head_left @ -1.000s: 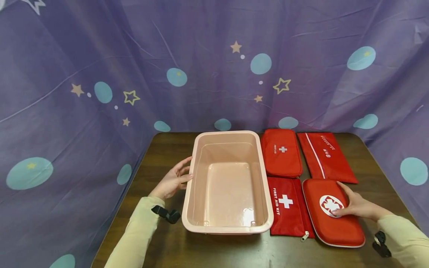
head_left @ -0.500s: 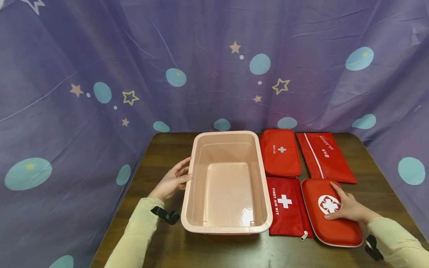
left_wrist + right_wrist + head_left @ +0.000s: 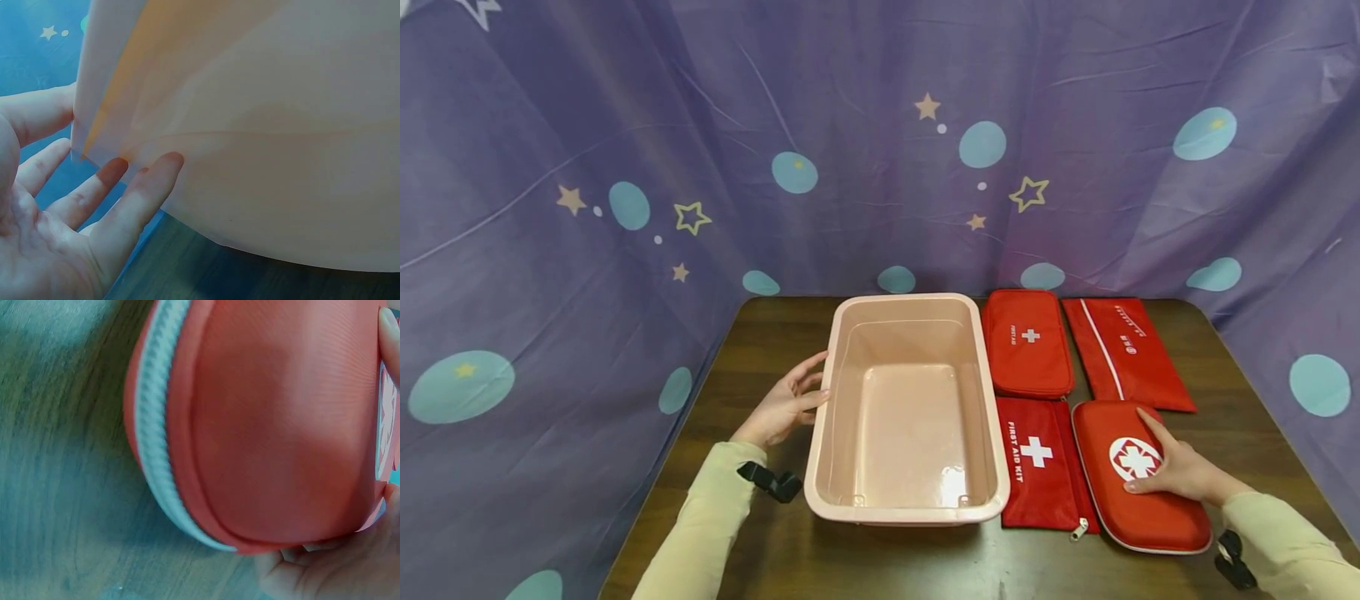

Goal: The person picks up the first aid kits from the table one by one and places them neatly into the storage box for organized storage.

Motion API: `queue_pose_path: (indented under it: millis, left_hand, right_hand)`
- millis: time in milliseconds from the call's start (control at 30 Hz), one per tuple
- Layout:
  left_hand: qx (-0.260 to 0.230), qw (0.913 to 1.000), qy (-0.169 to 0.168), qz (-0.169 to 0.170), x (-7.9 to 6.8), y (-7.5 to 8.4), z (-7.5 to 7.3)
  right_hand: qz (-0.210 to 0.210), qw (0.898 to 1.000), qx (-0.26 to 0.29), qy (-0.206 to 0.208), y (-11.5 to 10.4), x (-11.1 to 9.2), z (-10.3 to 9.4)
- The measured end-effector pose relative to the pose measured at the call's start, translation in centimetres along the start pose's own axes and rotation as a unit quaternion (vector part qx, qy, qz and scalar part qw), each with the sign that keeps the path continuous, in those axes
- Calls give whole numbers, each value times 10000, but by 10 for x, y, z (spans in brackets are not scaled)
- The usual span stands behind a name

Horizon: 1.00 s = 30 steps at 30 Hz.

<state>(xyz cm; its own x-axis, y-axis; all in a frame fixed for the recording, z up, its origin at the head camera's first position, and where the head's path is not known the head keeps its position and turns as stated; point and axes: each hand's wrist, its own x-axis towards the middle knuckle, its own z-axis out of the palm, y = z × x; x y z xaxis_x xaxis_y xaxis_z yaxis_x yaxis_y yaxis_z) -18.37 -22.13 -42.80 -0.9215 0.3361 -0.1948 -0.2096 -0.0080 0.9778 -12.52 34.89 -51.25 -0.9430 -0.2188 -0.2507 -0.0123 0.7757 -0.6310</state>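
A pale pink plastic tub [image 3: 907, 513] stands mid-table. My left hand [image 3: 780, 408] touches its left side, thumb near the rim and fingers spread, rather straight, against the outer wall [image 3: 269, 200]. My right hand [image 3: 1187, 471] grips a red hard-shell first-aid case [image 3: 1157, 521] with a white round emblem. The thumb presses on its top near the emblem, and the index finger reaches the upper edge. In the right wrist view, fingers [image 3: 325, 569] curl along the side of the case; its pale zip [image 3: 153, 406] faces the camera. Some right fingers are hidden in the head view.
Between tub and case lies a flat red first-aid pouch [image 3: 1045, 492] with a zip pull. Behind it sit a red first-aid bag [image 3: 1030, 367] and another red pouch [image 3: 1135, 358] with a white stripe. A purple patterned curtain [image 3: 865, 225] surrounds the wooden table [image 3: 775, 550].
My right hand has shifted slightly left on the case, and its thumb has moved to the emblem's lower left edge. The left hand keeps its place against the tub.
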Motion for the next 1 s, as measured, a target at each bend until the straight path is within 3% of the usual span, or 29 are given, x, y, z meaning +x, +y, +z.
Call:
queue_pose_path:
  millis: [367,600,733,833,933,1000]
  left_hand:
    - [77,10000,27,-2,0,0,1]
    - [123,9999,58,-33,0,0,1]
    - [109,9999,86,-16,-1,0,1]
    - [98,9999,66,-16,-1,0,1]
    - [97,9999,41,-11,-1,0,1]
    - [103,9999,35,-2,-1,0,1]
  right_hand:
    - [-231,9979,597,-29,2,-1,0]
    - [-157,9916,1219,-400,15,-3,-7]
    - [294,9739,2019,-992,22,-4,-14]
    - [465,9538,2585,-1459,27,-5,-18]
    - [222,9383,2936,-1815,33,-5,-22]
    - [-15,9217,3264,-2094,38,-4,-25]
